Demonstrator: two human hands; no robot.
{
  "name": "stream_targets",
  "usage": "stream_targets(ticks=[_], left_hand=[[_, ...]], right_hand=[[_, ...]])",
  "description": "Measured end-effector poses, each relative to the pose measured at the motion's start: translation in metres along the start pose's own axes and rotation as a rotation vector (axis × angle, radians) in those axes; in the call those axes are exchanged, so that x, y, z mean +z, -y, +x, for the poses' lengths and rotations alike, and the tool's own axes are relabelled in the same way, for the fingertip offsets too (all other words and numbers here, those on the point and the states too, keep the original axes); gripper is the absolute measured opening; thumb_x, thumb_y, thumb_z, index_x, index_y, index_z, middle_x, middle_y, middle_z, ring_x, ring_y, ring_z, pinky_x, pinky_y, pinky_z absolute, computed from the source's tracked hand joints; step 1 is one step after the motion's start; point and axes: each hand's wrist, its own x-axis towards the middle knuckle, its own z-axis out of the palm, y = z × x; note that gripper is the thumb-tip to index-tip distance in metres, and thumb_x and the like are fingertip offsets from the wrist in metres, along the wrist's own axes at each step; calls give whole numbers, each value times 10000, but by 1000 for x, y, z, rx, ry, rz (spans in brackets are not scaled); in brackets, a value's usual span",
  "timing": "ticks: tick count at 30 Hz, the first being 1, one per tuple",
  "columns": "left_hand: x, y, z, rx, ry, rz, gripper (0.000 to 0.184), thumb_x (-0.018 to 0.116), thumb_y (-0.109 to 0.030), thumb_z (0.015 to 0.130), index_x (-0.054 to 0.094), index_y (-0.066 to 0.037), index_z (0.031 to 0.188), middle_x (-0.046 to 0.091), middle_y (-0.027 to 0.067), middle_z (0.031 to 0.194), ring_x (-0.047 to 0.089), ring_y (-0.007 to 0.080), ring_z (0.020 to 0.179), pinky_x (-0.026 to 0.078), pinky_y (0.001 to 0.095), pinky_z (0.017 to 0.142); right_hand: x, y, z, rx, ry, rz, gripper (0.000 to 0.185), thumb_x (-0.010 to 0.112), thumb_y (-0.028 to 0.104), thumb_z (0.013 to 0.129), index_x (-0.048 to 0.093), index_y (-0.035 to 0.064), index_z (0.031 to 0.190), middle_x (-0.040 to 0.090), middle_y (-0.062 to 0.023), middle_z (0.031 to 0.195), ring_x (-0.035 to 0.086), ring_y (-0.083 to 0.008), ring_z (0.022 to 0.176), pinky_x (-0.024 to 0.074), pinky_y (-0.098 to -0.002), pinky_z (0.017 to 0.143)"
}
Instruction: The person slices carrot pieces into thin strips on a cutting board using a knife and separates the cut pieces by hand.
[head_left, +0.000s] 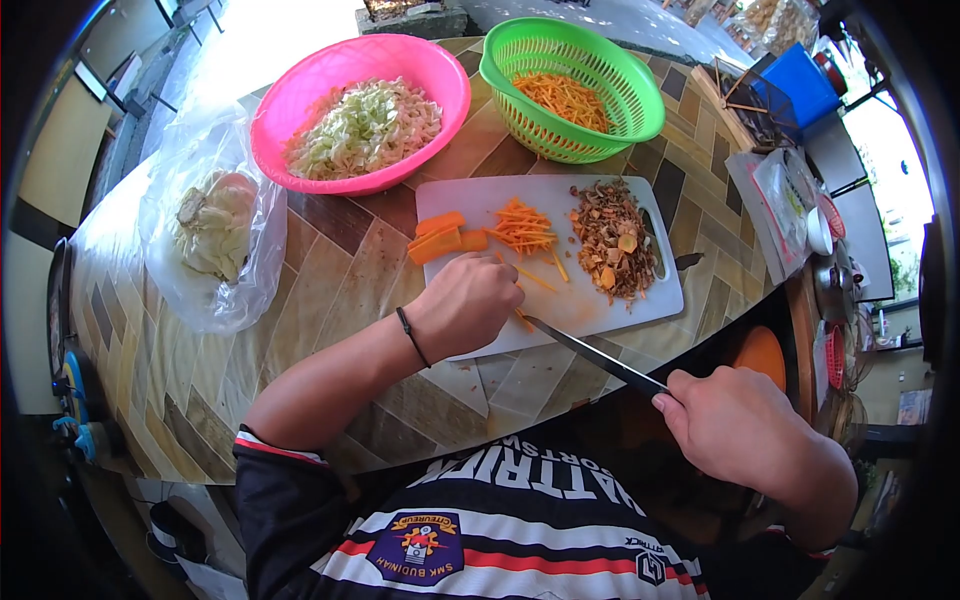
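My right hand [735,420] grips the handle of a long knife [595,356], whose blade reaches left to the white cutting board [600,322]. Curled over the board's near part, my left hand [468,305] presses on carrot, mostly hidden under the fingers; a few orange strips poke out beside the blade. Thick carrot slices [440,238] lie on the board's left side. A small heap of carrot matchsticks [523,228] sits at its middle. Brownish peelings and scraps [612,245] are piled on the right, near the board's handle slot.
A pink basin [420,160] holds shredded cabbage [365,128]. Beside it stands a green colander [630,125] with shredded carrot [565,100]. On the left, a cabbage piece [215,225] rests in a clear plastic bag [215,310]. The table's curved edge [700,335] runs close to my body.
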Motion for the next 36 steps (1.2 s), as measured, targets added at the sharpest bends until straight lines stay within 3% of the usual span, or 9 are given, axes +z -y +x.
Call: stream_targets(ticks=[14,22,25,31,36], left_hand=[[2,-1,1,-56,43,-30,70,599,-62,712,667,-66,727,602,92,765,605,301,769,497,429,673],[-5,3,0,10,77,-40,90,633,-70,736,687,-78,809,611,85,770,611,294,789,504,408,698],[-12,-1,0,-39,78,-145,52,598,-84,725,646,-66,714,617,105,755,615,317,751,495,429,663],[-18,-4,3,-119,203,-178,83,635,-137,742,670,-66,764,646,108,787,628,310,770,496,423,660],[-11,-4,5,-53,97,-175,85,672,-158,755,695,-98,812,639,69,815,622,291,783,498,410,698]], right_hand=[[12,-13,-17,53,73,37,348,420,303,1010,590,20,897,642,-185,662,652,-406,655,528,-509,628],[32,-35,-18,17,-74,188,347,477,324,990,609,34,854,628,-196,647,638,-420,664,524,-512,636],[42,-43,-12,-4,-93,253,348,475,330,990,612,40,855,629,-200,656,637,-424,671,524,-518,644],[52,-45,-2,-59,-76,272,361,455,341,997,621,46,872,638,-205,678,644,-425,694,527,-525,661],[50,-45,2,-70,-62,245,365,442,342,1002,625,47,889,647,-201,691,651,-420,706,529,-522,667]])
